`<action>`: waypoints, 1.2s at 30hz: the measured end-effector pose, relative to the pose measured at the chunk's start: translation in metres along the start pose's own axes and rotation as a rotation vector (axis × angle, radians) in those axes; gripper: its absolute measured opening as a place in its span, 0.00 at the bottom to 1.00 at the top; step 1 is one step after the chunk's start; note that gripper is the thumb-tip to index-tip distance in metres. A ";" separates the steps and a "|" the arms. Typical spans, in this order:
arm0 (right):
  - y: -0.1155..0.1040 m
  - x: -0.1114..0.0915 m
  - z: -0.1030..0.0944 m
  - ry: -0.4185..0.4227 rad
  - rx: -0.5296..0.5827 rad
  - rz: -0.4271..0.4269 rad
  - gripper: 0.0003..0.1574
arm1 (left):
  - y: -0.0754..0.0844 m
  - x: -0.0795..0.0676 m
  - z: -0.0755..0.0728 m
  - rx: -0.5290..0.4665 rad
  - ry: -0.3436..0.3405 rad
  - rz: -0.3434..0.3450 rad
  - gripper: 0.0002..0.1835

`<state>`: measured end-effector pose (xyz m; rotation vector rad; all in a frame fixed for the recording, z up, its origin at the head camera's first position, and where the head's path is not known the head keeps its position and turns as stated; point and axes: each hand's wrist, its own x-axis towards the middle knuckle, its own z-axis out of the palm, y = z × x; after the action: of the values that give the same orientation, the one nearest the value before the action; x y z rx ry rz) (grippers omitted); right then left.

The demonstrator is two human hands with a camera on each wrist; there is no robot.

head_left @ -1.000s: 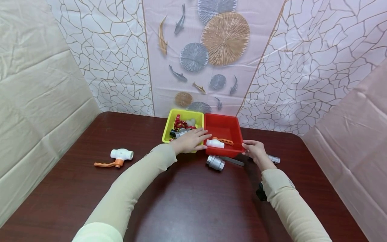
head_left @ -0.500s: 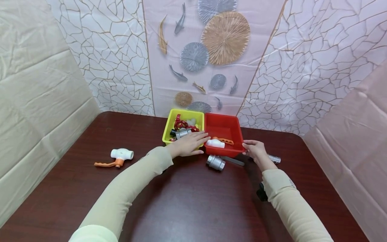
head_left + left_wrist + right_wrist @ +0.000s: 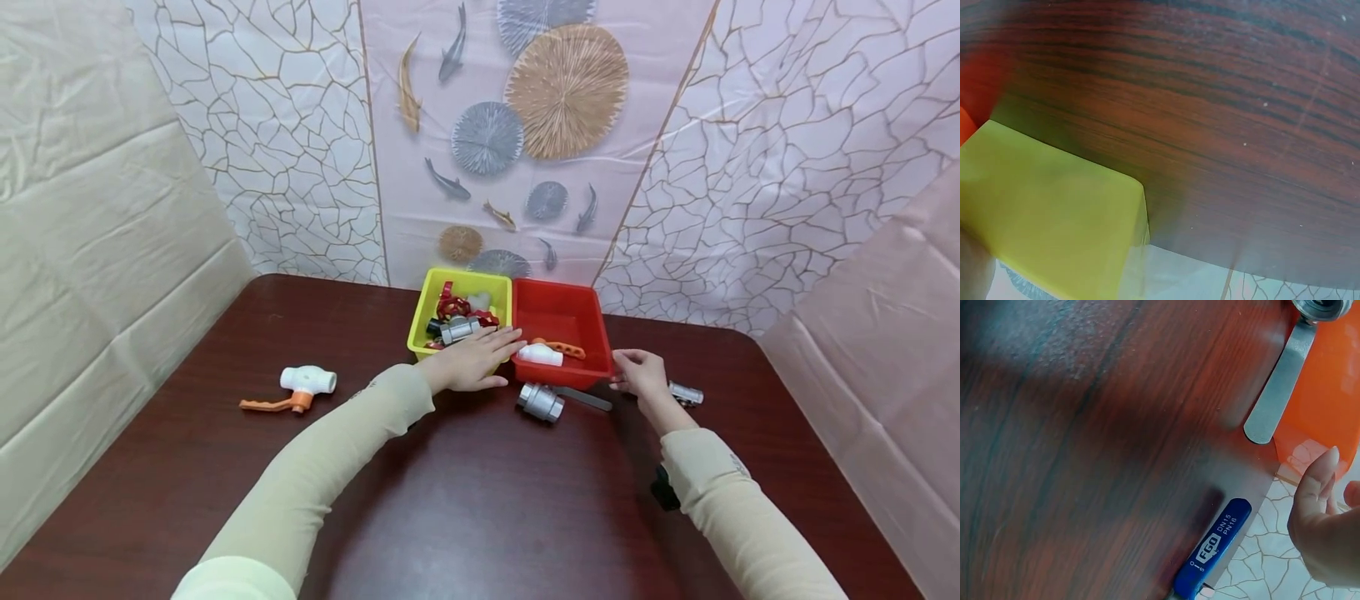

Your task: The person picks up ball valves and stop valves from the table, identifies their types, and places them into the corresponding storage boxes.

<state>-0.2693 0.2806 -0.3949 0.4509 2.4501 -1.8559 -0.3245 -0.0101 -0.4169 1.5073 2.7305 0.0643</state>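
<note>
In the head view my left hand lies with straight fingers across the front right corner of the yellow bin, fingertips reaching the red bin's side. My right hand is at the front right corner of the red bin, thumb and fingers loosely bent beside its wall with nothing between them. The red bin holds a white plastic ball valve with an orange handle. A metal ball valve with a grey lever lies just in front of it. Several metal and red-handled valves fill the yellow bin.
Another white ball valve with an orange handle lies on the table's left side. Right of my right hand is a small metal valve; its blue handle shows in the right wrist view. A patterned cloth hangs behind the table.
My left hand has drawn back slightly toward me from over the yellow bin. The right hand has come slightly away from the red bin's corner. The head view has shifted a little.
</note>
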 end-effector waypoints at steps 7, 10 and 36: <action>0.002 -0.009 0.001 0.065 -0.093 -0.138 0.23 | 0.002 -0.001 0.001 -0.001 0.006 -0.026 0.37; 0.002 -0.013 0.005 0.128 -0.160 -0.201 0.19 | 0.002 -0.001 0.002 0.006 0.020 -0.022 0.36; 0.010 -0.054 0.050 -0.049 -0.652 -0.692 0.09 | 0.006 -0.003 0.006 0.094 0.100 -0.026 0.35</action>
<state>-0.2219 0.2247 -0.4077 -0.5213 3.1881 -0.9964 -0.3174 -0.0089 -0.4226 1.5311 2.8691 0.0118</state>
